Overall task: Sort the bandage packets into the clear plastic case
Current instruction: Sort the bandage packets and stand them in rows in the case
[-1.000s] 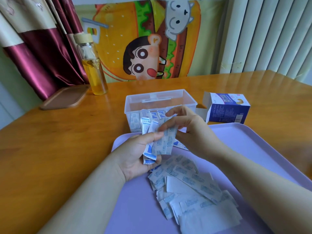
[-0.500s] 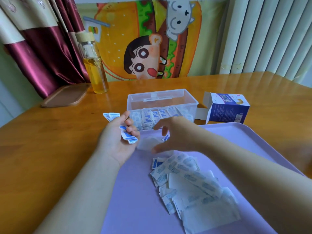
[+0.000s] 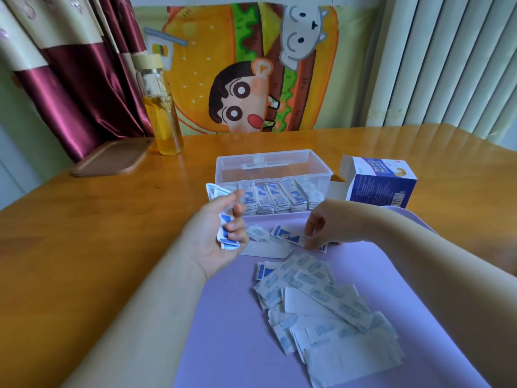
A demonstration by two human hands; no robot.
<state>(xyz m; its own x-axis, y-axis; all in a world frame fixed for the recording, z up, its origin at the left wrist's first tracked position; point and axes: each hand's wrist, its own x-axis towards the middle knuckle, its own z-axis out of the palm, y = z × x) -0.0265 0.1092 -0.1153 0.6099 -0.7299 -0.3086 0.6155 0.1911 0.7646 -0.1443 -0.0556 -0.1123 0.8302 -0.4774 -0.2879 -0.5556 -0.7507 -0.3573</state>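
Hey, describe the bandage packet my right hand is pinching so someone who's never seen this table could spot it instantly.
Find the purple tray on the wooden table. At its far end, just in front of the clear plastic case, the right hand pinches one bandage packet. It shows bold blue print, unlike the pale heap of packets nearer the viewer.

No readable text; only blurred print on blue box (image 3: 377,189), its barcode (image 3: 398,198), and bandage packets (image 3: 307,278).
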